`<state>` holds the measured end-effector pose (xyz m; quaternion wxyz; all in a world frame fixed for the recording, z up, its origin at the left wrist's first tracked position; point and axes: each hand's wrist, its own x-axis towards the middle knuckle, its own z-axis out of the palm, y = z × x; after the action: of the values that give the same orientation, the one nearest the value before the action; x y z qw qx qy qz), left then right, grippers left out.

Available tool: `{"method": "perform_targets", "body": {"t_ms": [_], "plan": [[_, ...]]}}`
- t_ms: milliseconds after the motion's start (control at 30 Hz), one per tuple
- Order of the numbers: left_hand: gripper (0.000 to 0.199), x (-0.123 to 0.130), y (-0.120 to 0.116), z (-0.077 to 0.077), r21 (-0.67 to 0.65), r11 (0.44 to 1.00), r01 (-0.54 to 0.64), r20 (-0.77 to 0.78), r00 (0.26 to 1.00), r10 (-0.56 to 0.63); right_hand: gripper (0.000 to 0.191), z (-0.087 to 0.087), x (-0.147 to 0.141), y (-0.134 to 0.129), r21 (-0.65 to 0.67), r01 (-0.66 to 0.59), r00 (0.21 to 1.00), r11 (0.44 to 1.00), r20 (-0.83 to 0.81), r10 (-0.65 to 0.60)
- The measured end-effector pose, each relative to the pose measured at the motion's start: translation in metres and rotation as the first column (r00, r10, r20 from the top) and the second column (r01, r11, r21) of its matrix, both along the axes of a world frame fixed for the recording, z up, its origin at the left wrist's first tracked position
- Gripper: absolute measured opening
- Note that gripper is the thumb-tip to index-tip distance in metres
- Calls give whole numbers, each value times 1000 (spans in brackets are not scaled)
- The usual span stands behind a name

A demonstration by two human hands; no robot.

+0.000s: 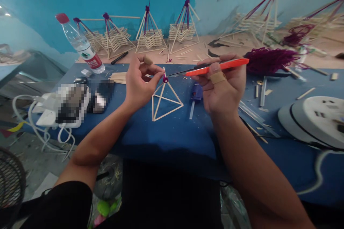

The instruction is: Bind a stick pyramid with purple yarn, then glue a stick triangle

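Note:
A small pyramid frame of pale wooden sticks [168,109] stands on the blue table cover, with purple yarn [165,79] wound around its peak. My left hand [141,78], a tan bandage on one finger, pinches at the peak beside the yarn; whether a loose yarn end is between the fingertips is too small to tell. Closed around an orange-handled tool [217,67] with a slender, pointed metal end is my right hand [224,86], its thumb wrapped with tan tape. The metal tip lies right by the yarn knot.
Behind, several stick structures with purple tops [149,37] line the wall. A water bottle [90,57], a power strip with cables [45,114] and phone-like items are on the left. A purple glue gun [197,92], purple yarn bundle [271,61] and white round device [317,121] are right.

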<state>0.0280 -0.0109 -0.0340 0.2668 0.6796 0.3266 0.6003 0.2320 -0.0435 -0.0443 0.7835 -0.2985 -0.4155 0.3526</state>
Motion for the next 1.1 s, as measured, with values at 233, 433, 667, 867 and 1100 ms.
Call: {"method": "perform_targets", "body": {"t_ms": [233, 433, 667, 867, 1100], "plan": [[22, 3, -12, 10, 33, 995, 98, -11, 995, -97, 40, -5, 5, 4, -12, 0, 1000, 1000, -28, 0], [24, 2, -16, 13, -31, 990, 138, -21, 990, -139, 42, -6, 6, 6, -24, 29, 999, 999, -35, -30], [24, 0, -18, 15, -51, 983, 176, -30, 984, -177, 42, -3, 6, 5, -7, 46, 998, 999, -46, -47], [38, 1, -21, 13, -57, 984, 167, -17, 986, -168, 40, -3, 4, 5, -14, 48, 997, 999, -59, -49], [49, 2, -18, 7, -68, 994, 89, -32, 995, -91, 40, -3, 1, 4, 0, 58, 995, 998, -77, -57]]}}
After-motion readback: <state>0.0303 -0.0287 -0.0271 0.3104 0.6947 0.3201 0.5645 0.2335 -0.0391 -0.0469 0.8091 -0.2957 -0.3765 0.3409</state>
